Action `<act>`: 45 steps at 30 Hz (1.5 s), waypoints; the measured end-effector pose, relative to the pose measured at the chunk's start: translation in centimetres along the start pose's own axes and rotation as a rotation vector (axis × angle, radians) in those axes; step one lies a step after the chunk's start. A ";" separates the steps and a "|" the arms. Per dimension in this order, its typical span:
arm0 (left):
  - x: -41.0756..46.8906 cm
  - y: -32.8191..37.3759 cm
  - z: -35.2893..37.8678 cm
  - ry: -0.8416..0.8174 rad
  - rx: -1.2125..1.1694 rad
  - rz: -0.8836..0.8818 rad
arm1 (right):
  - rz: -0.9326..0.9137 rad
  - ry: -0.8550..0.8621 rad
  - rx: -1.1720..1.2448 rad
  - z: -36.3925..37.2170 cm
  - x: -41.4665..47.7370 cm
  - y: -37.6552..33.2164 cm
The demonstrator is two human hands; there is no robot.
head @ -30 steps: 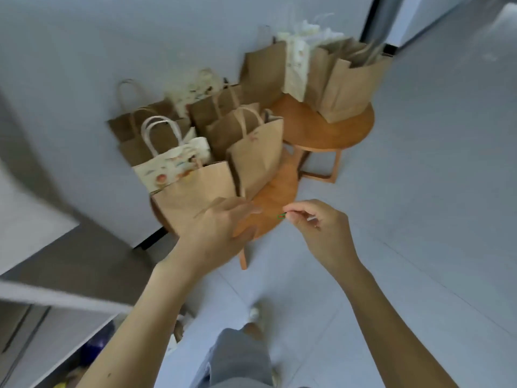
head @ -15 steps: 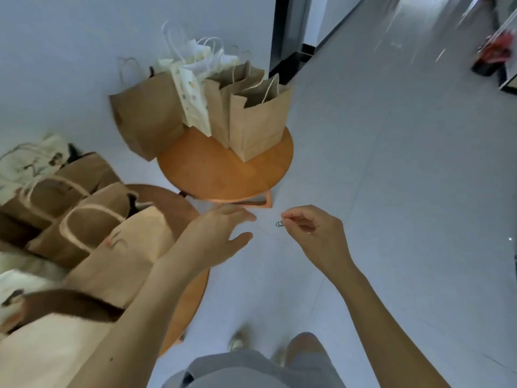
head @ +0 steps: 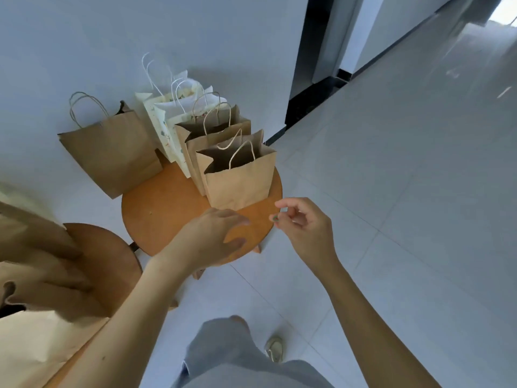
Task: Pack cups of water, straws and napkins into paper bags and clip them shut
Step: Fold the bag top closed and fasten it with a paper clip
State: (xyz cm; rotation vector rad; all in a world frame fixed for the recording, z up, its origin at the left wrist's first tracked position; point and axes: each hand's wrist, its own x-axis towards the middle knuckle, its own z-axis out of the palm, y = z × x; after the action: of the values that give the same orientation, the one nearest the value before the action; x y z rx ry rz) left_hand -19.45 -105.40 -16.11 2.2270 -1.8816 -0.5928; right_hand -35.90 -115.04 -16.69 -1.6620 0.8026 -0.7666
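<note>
Right hand (head: 305,228) fingers pinch a tiny clip (head: 275,218), axis unreadable; left hand (head: 212,239) fingers spread above the bench's (head: 156,208) front edge.

Brown kraft bags (head: 240,175), speckled white bags (head: 165,119), orange table (head: 165,208), green clip (head: 274,218)

- Left hand (head: 212,239) and right hand (head: 305,228) are bare, as are both forearms up to the frame edge.
- Grey-blue legwear (head: 223,357), loose and softly creased; shorts or trousers, cannot tell.
- One pale beige shoe (head: 274,350), blurred.
</note>
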 end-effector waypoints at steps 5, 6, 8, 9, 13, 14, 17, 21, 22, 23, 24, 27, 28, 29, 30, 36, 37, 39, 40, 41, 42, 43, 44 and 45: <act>6.2 -2.1 -0.6 0.029 -0.045 -0.105 | 0.003 -0.129 -0.055 -0.7 8.2 2.7; 7.6 -2.8 -0.7 0.055 -0.054 -0.117 | -0.009 -0.151 -0.075 -0.5 10.0 3.1; 10.5 -4.3 -0.7 0.133 -0.070 -0.132 | -0.038 -0.180 -0.116 -0.2 13.6 4.1; 11.8 -5.1 -0.6 0.162 -0.081 -0.153 | -0.038 -0.194 -0.142 -0.1 15.3 4.6; 16.0 -7.0 0.9 0.173 -0.082 -0.234 | -0.019 -0.271 -0.200 0.2 20.2 6.1; 16.9 -7.4 1.2 0.167 -0.068 -0.260 | -0.021 -0.291 -0.214 0.2 21.2 6.4; 19.0 -8.3 1.7 0.177 -0.012 -0.340 | -0.006 -0.342 -0.206 0.2 23.6 7.1; 20.6 -9.1 2.2 0.236 0.072 -0.487 | -0.029 -0.465 -0.231 0.7 26.4 8.4; 20.8 -9.2 2.4 0.253 0.108 -0.514 | -0.052 -0.495 -0.233 0.9 27.0 8.7; 21.1 -9.4 2.7 0.276 0.147 -0.527 | -0.074 -0.514 -0.233 1.0 27.6 9.0; 21.3 -9.6 2.9 0.302 0.180 -0.541 | -0.085 -0.533 -0.241 1.3 28.1 9.3; 22.2 -10.6 3.5 0.380 0.244 -0.583 | -0.102 -0.581 -0.277 1.9 29.4 10.1; 22.5 -10.8 3.4 0.401 0.256 -0.591 | -0.113 -0.601 -0.285 2.1 29.8 10.4; 22.8 -11.1 3.3 0.417 0.267 -0.601 | -0.114 -0.622 -0.293 2.4 30.1 10.6; 23.0 -11.4 3.2 0.427 0.277 -0.611 | -0.109 -0.640 -0.301 2.6 30.3 10.7; 24.1 -12.7 2.4 0.395 0.350 -0.662 | -0.201 -0.655 -0.337 3.9 31.0 11.0; 24.2 -12.8 2.3 0.373 0.360 -0.663 | -0.215 -0.648 -0.343 4.1 31.1 11.0; 24.2 -13.0 2.3 0.354 0.371 -0.672 | -0.235 -0.633 -0.351 4.6 31.2 11.1; 24.1 -13.2 2.4 0.366 0.388 -0.675 | -0.245 -0.626 -0.354 4.8 31.2 11.1; 24.1 -13.3 2.4 0.377 0.400 -0.678 | -0.255 -0.618 -0.355 5.0 31.1 11.1; 24.1 -13.5 2.5 0.392 0.403 -0.676 | -0.264 -0.609 -0.354 5.2 31.1 11.2; 24.1 -13.6 2.6 0.415 0.398 -0.667 | -0.271 -0.601 -0.352 5.4 31.0 11.2; 24.2 -13.8 2.8 0.442 0.388 -0.650 | -0.278 -0.593 -0.351 5.6 31.0 11.3; 24.2 -13.9 2.9 0.473 0.375 -0.631 | -0.282 -0.586 -0.350 5.7 30.9 11.4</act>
State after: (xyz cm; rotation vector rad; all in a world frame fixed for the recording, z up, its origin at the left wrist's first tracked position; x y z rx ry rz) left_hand -4.92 -125.90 -28.56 2.8763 -1.1145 0.2480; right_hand -15.24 -139.46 -26.28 -2.1983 0.2957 -0.2921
